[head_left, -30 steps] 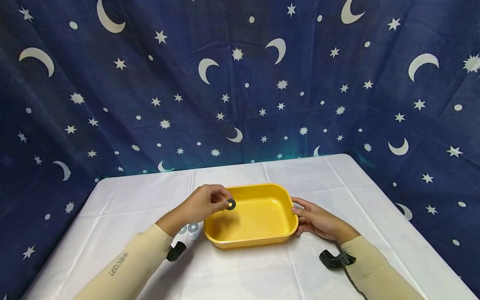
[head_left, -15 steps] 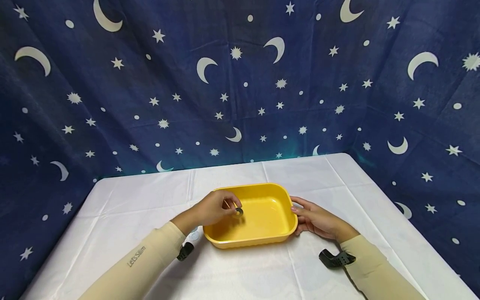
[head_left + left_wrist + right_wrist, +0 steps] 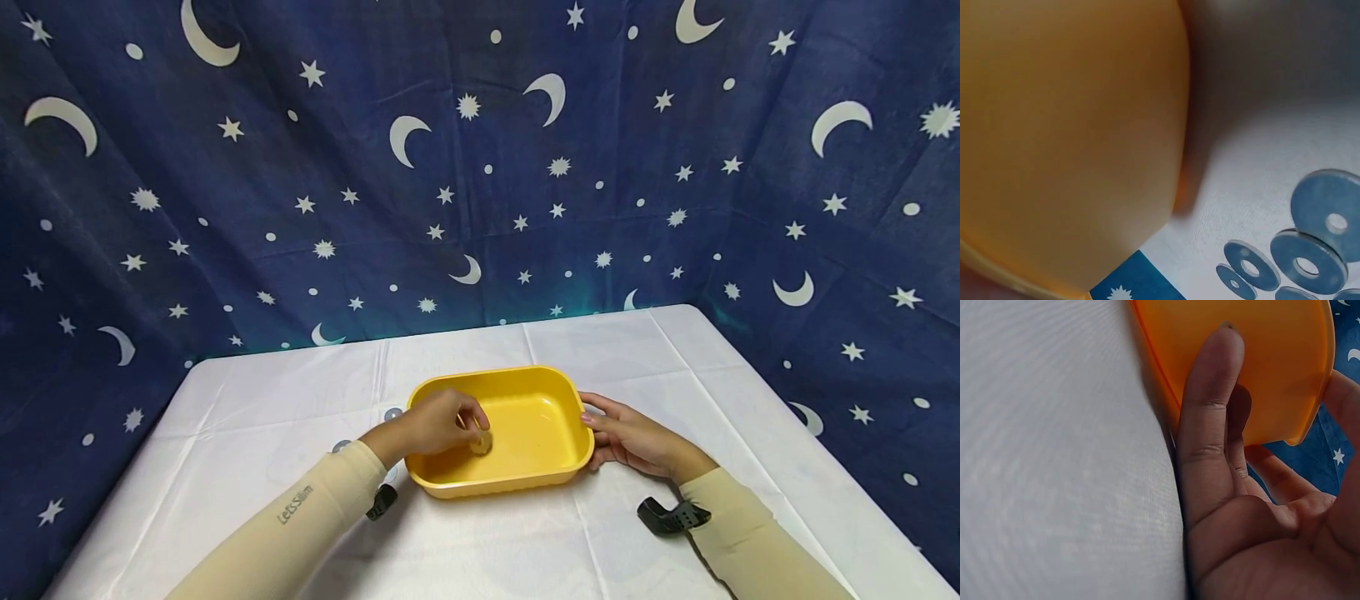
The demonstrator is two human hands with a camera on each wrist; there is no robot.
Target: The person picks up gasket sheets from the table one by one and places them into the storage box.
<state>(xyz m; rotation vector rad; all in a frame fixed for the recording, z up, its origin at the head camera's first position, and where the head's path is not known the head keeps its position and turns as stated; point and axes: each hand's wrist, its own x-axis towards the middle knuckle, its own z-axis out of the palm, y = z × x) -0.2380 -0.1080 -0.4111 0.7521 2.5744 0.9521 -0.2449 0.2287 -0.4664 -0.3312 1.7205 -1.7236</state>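
A yellow plastic tray (image 3: pixel 558 392) stands on the white tablecloth (image 3: pixel 285 392). My left hand (image 3: pixel 438 429) reaches over its left rim, fingertips down at the tray floor, pinching a small washer (image 3: pixel 481 442) that barely shows beneath them. My right hand (image 3: pixel 633 437) lies against the tray's right end wall with straight fingers (image 3: pixel 1210 419), thumb near the rim. The left wrist view shows the tray's outer wall (image 3: pixel 1066 137) and several grey washers (image 3: pixel 1307 265) on the cloth beside it.
Loose washers (image 3: pixel 393 414) lie on the cloth left of the tray, partly hidden by my left arm. A dark blue curtain with moons and stars (image 3: pixel 480 167) closes off the back and sides. The table edge runs close at the right.
My left hand has carried the washer from above the tray's left rim down to the tray floor. The right hand has stayed against the tray.
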